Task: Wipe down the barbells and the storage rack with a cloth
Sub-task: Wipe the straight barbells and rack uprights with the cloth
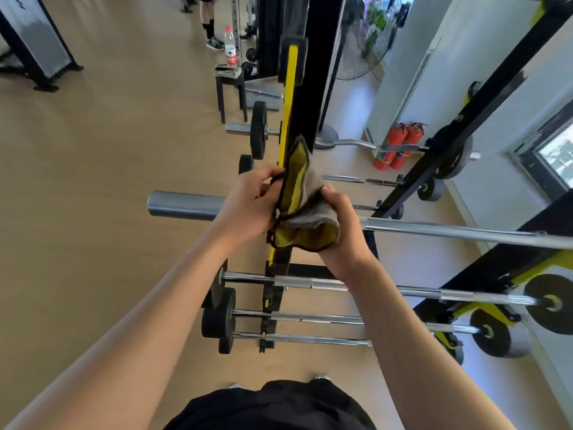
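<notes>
A yellow and grey cloth with a dark hem is bunched up between both my hands in front of the rack's black and yellow upright. My left hand pinches its left edge. My right hand grips its right side and lower fold. Right behind the cloth a long steel barbell lies across the storage rack, its thick sleeve sticking out to the left. Lower down, three shorter chrome barbells with black plates rest on the rack's pegs.
More bars and a curl bar lie higher on the rack. Two red fire extinguishers stand by the white wall. A black stool carries a water bottle and a folded cloth. A person's legs stand far back.
</notes>
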